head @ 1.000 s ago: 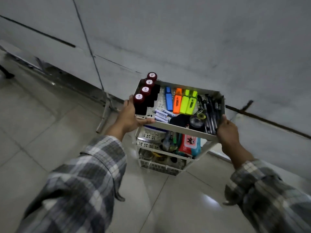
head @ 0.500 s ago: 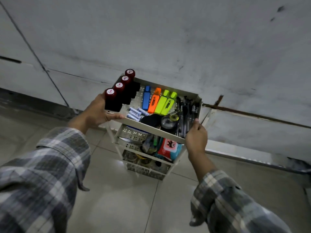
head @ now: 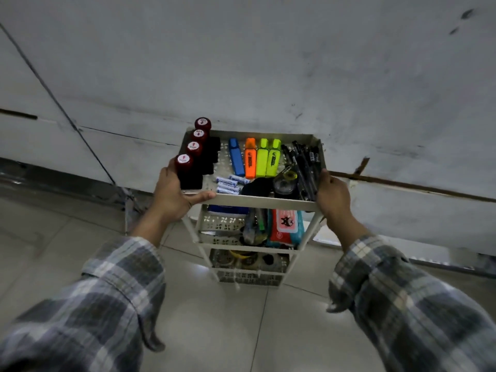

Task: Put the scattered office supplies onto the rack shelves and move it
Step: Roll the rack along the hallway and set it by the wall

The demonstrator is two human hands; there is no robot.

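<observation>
A white tiered rack (head: 257, 201) stands in front of me near a grey wall. My left hand (head: 171, 196) grips the top shelf's near left corner, thumb along the front rim. My right hand (head: 332, 197) grips the near right corner. The top shelf holds several red-capped stamps (head: 194, 149), a blue marker (head: 236, 160), orange and yellow highlighters (head: 261, 161), small batteries (head: 228, 183), a tape roll (head: 285, 181) and black pens (head: 306, 167). On the middle shelf lies a red and blue pouch (head: 285, 226). The lower shelves carry small dark items.
A grey wall (head: 268, 63) rises right behind the rack, with a dark strip along its base at right (head: 416, 185). Light floor tiles (head: 228, 326) spread below. A thin metal bar (head: 126, 213) stands at the wall to the rack's left.
The view and the rack have swung rightward along the wall, and the rack now sits squarer in front of me. Both hands keep their grip on the top shelf.
</observation>
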